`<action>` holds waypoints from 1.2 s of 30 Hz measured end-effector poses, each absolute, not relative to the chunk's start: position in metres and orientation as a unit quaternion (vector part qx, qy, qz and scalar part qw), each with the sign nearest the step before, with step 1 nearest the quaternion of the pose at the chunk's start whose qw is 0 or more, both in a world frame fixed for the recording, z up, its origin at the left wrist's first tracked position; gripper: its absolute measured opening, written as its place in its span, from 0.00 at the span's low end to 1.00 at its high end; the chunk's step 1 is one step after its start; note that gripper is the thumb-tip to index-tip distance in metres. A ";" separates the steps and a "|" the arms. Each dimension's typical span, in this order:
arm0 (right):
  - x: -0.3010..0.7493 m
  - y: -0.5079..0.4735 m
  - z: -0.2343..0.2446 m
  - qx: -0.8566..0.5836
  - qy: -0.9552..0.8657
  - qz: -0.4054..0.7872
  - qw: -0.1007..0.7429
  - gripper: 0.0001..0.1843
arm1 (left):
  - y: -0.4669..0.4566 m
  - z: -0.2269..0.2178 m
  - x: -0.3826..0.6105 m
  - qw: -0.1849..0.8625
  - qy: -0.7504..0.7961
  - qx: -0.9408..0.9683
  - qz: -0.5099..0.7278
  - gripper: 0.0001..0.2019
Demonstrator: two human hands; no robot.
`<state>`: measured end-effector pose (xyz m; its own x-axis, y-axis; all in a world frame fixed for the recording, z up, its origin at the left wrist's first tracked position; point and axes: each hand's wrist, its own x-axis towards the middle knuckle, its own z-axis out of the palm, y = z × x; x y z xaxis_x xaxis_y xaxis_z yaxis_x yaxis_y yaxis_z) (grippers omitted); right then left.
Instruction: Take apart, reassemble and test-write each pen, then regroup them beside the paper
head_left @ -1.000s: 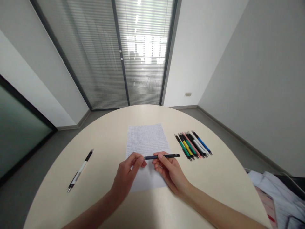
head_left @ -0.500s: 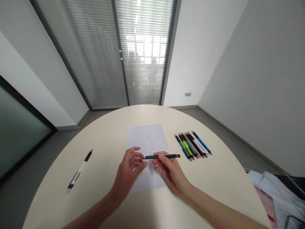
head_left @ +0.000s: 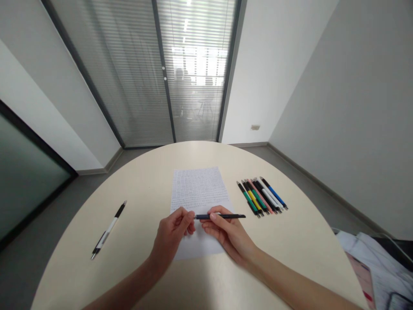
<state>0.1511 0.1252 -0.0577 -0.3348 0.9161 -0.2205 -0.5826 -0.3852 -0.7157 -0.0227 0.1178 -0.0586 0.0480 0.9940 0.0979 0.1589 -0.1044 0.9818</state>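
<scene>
My right hand (head_left: 227,232) pinches a dark blue and black pen (head_left: 219,216) between thumb and fingers, above the lower part of a handwritten sheet of paper (head_left: 196,189). My left hand (head_left: 172,230) rests over the paper's lower left with its fingers curled shut. Its fingertips sit right at the pen's left end and do not visibly hold it. Several coloured pens (head_left: 261,196) lie side by side to the right of the sheet. A black and white pen (head_left: 108,230) lies alone on the left.
All of this lies on a round cream table (head_left: 138,202). Past its far edge stands a glass door with blinds (head_left: 164,86). Crumpled white cloth and other items (head_left: 364,258) sit below the table's right edge. Grey floor surrounds the table.
The left hand's fingers have curled closed from their spread position, coming to the pen's left end. The pen has shifted slightly down and now lies more level.
</scene>
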 end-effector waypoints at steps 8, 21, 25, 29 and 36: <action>0.152 0.129 -0.057 -0.329 -0.212 0.773 0.499 0.15 | 0.120 -0.066 -0.020 0.456 0.480 0.554 0.505 0.10; 0.151 0.128 -0.054 -0.268 -0.224 0.795 0.496 0.14 | 0.122 -0.064 -0.018 0.465 0.485 0.534 0.513 0.07; 0.152 0.129 -0.055 -0.261 -0.224 0.794 0.501 0.14 | 0.123 -0.062 -0.020 0.450 0.493 0.542 0.510 0.06; 0.152 0.129 -0.055 -0.247 -0.230 0.794 0.505 0.12 | 0.122 -0.060 -0.021 0.454 0.491 0.544 0.506 0.07; 0.151 0.129 -0.052 -0.248 -0.223 0.786 0.520 0.09 | 0.122 -0.059 -0.020 0.461 0.495 0.545 0.495 0.08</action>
